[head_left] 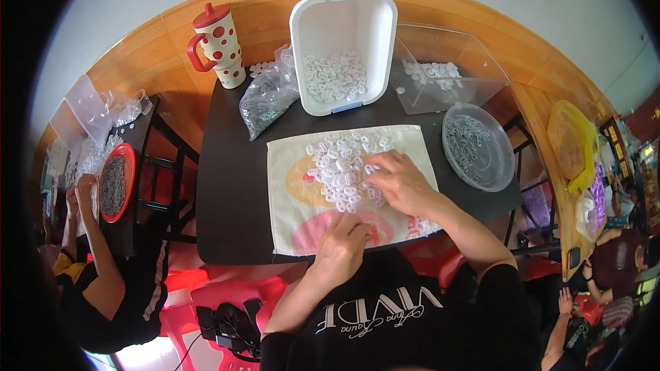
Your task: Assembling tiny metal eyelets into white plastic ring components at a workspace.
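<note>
Pile of white rings [344, 168] on the towel [289, 199], frame centre, running upper left to lower right. Right hand [402, 182] nearer, resting on its right edge, fingers bent, spread over rings. Left hand [342, 244] below, curled shut; contents hidden.

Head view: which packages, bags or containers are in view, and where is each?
White tub: table's far edge, rectangular, blue clips.
Plastic bag: left of tub, clear, grey pieces.
Clear box: right of tub.
Round lid: table's right edge, grey pieces.
Yellow bag: far right.
</note>
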The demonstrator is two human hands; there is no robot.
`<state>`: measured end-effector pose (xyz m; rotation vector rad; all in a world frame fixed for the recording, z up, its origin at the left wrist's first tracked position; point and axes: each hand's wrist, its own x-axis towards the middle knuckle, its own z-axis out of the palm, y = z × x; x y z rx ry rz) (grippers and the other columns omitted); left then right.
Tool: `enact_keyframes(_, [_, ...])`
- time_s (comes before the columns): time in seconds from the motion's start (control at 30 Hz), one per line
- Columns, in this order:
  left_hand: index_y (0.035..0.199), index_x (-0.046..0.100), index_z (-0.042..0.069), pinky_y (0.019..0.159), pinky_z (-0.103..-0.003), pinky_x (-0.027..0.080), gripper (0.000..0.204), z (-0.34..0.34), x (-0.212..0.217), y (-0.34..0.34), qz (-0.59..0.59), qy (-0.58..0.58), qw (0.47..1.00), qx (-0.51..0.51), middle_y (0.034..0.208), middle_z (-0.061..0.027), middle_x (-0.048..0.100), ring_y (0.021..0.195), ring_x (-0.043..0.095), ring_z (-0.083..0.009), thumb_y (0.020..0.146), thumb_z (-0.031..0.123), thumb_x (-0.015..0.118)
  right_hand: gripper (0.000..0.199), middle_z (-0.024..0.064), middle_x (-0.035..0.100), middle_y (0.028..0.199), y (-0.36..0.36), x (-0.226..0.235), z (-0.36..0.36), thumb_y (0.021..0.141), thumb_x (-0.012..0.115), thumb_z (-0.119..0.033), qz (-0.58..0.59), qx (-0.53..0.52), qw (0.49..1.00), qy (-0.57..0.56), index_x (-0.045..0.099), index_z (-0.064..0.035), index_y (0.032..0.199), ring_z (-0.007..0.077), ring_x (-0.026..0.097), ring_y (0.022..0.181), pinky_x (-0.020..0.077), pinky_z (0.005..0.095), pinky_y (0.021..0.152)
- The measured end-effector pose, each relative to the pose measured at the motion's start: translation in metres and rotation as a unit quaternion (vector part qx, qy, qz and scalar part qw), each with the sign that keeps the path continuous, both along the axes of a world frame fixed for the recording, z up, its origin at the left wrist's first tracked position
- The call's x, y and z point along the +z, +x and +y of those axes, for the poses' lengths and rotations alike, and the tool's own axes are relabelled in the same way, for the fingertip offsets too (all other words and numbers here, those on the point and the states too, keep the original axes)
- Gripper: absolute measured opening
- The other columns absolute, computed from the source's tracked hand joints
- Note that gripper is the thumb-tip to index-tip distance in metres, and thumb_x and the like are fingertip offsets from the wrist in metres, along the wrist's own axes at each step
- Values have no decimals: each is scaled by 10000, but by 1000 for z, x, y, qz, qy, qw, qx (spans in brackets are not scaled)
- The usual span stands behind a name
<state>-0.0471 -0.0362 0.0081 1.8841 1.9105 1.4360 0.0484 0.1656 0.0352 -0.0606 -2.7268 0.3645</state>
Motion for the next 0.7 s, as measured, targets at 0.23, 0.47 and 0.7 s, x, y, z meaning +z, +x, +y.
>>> enact_keyframes(0.23, [907,684,-13,696,-388,503,193,0,0,0,-8,-4,1000,14,884,-131,618,796,604,-316,728,-40,750,240,141,586,1196,25,14,20,753,663,30,-34,-62,997,-18,720,-43,974,348,557,1061,452,432,897])
enact_keyframes(0.47, [911,686,-16,696,-387,502,199,1,2,1,-5,-7,1000,11,882,-134,618,795,605,-316,725,-42,752,181,135,577,1213,-1,3,8,783,695,-26,6,-9,999,-50,716,-51,961,343,545,1079,450,452,876])
enact_keyframes(0.7, [909,689,-20,710,-384,506,196,0,2,4,2,-8,1000,16,887,-134,619,811,605,-318,725,-41,753,249,139,541,1285,-30,2,-7,793,709,-93,-80,-35,996,14,714,-104,1042,337,497,1158,434,500,874])
